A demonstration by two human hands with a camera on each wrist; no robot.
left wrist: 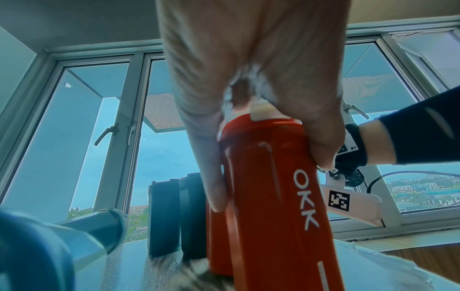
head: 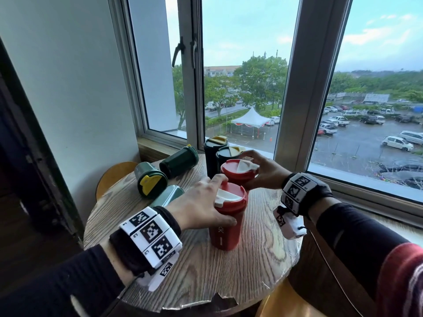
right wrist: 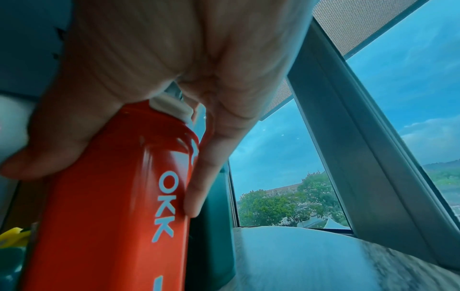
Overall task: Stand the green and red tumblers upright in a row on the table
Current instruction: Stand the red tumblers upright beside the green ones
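Two red tumblers with white lid flaps stand upright, close together, on the round wooden table. My left hand grips the nearer red tumbler from above around its lid; the left wrist view shows fingers down both sides of this tumbler. My right hand grips the farther red tumbler at its lid, also seen as the red tumbler in the right wrist view. Behind them stand two dark green tumblers. Three green tumblers lie on their sides at the left.
The window frame and sill run close behind and to the right of the table. A wooden chair back rises at the table's left. Torn plastic wrap hangs on the table's front edge.
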